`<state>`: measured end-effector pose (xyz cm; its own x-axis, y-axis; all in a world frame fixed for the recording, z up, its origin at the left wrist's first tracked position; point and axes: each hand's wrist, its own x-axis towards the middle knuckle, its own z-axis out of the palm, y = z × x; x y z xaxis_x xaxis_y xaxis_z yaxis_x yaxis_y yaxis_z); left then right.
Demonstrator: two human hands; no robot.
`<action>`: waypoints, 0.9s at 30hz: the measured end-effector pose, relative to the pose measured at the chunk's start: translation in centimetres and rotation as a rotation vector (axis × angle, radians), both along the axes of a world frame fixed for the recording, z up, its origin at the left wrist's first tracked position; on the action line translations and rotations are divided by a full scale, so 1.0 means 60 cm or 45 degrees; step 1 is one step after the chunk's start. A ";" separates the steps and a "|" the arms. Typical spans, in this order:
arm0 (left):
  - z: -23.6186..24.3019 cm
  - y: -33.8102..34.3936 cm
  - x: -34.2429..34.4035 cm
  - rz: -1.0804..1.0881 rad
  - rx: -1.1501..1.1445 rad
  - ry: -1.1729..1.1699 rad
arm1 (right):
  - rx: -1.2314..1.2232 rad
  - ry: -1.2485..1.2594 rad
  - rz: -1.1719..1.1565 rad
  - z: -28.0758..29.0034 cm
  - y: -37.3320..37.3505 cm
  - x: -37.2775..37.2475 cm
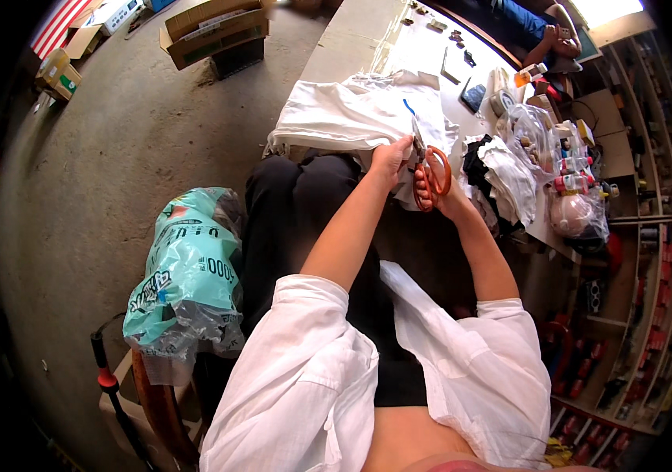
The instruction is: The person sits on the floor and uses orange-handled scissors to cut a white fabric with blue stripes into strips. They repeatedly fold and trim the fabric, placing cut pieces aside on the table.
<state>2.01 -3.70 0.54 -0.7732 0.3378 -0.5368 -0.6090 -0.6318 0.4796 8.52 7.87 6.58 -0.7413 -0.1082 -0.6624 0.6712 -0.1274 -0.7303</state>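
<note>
White cloth (344,110), perhaps a garment, lies in a loose heap over the near end of the table and hangs off its edge. My left hand (391,160) is closed on the cloth's near edge, right beside the scissor blades. In my right hand (440,182) is a pair of scissors (445,164) with orange handles, its fingers through and around the loops. The blades point away from me over the cloth; how far apart they are is hard to see. A narrow blue strip (409,105) shows just past the blade tips.
Black and white cloths (509,177) are piled right of my right hand. Beyond them are clear plastic bags (531,138), bottles and a phone (473,94). A teal plastic package (190,267) sits at my left. Shelves (662,275) line the right; another person's arm (542,46) shows at the far end.
</note>
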 end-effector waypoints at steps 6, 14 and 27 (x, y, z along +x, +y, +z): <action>0.001 0.003 0.001 0.002 0.026 -0.021 | 0.212 0.029 0.029 0.021 -0.009 0.002; -0.016 0.008 0.000 -0.064 0.056 0.049 | 0.134 -0.079 0.023 0.009 0.008 -0.045; -0.016 0.008 0.000 -0.029 0.132 0.009 | 0.330 0.086 0.077 0.007 0.008 -0.063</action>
<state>2.00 -3.23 -0.42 -0.7682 0.4091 -0.4924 -0.6207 -0.6642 0.4166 4.72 8.34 7.00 -0.7821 0.0134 -0.6230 0.6205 0.1084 -0.7766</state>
